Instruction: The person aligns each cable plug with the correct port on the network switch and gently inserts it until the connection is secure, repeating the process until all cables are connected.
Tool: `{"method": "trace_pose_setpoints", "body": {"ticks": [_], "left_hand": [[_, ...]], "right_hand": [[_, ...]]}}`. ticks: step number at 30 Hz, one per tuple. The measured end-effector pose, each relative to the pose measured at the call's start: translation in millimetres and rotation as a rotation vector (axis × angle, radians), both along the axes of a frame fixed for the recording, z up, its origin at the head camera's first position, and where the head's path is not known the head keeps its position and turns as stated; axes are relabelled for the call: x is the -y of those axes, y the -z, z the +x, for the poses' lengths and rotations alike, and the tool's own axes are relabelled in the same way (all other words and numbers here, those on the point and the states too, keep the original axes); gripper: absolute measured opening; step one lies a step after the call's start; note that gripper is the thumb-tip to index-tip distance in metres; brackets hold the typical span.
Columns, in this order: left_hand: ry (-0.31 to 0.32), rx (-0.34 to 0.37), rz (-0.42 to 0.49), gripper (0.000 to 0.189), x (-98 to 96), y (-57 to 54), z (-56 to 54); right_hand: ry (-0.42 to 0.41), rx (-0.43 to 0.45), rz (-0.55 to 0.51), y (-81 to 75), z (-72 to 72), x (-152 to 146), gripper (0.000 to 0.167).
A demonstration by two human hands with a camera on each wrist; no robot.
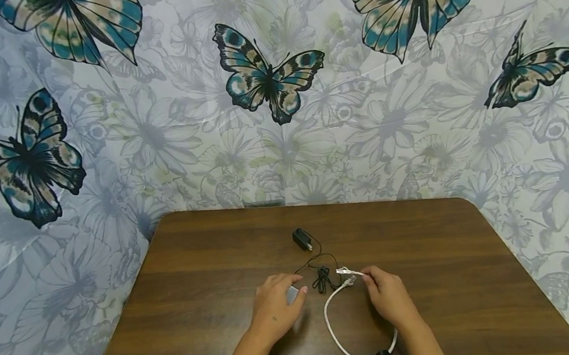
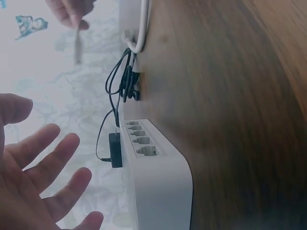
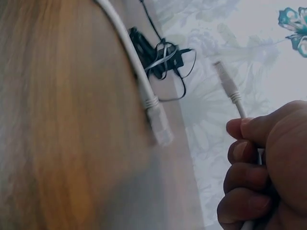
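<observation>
My right hand (image 1: 388, 294) pinches one end of a white Ethernet cable (image 1: 332, 330) just behind its plug. In the right wrist view that held plug (image 3: 226, 80) points up past the thumb and forefinger. The cable's other plug (image 3: 159, 127) lies on the table, and the cable loops back toward my right wrist. My left hand (image 1: 278, 308) is over a small white network switch (image 2: 160, 184), mostly hidden by it in the head view. Spread, relaxed fingers (image 2: 62, 194) show beside the switch in the left wrist view. A row of ports (image 2: 141, 139) lines one face of the switch.
Beyond the hands, a black power adapter (image 1: 302, 239) lies on the brown wooden table (image 1: 193, 258). Its thin black cord (image 1: 322, 280) is bundled between the hands, near the plugs. A butterfly-patterned cloth (image 1: 282, 160) hangs behind the table's far edge.
</observation>
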State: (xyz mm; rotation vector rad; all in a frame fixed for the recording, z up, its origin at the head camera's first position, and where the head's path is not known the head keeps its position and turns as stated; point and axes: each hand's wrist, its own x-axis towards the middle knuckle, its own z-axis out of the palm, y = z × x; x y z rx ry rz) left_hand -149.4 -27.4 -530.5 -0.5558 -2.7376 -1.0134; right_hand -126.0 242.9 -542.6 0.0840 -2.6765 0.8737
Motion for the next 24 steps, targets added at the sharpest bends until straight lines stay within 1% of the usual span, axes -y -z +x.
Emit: {"method": "trace_pose_setpoints", "body": {"ticks": [3,8,11,14,18,24], "left_hand": [[0.020,0.020,0.009,0.029,-1.0,-1.0,0.7],[0.049,0.043,0.005,0.034,-1.7,-2.9,1.7],[0.065,0.031,0.005,0.036,-1.8,-3.7,1.8],[0.074,0.008,0.022,0.038,-1.8,-4.0,1.4],[0.082,-0.032,0.048,0.040,-2.1,-4.6,0.1],[0.119,-0.063,0.098,0.043,-1.8,-3.9,-0.6]], "right_hand": [[-0.009,-0.028,-0.009,-4.3,-0.1,4,0.006],[0.007,-0.035,-0.019,-10.4,-0.6,9,0.008],[0.007,-0.057,-0.001,-13.3,-0.8,13,0.009],[-0.007,-0.107,0.021,-15.9,-0.6,16,0.007],[-0.055,-0.163,0.005,-18.7,-0.1,20,0.007],[-0.153,-0.182,-0.050,-21.5,0.4,25,0.009]]}}
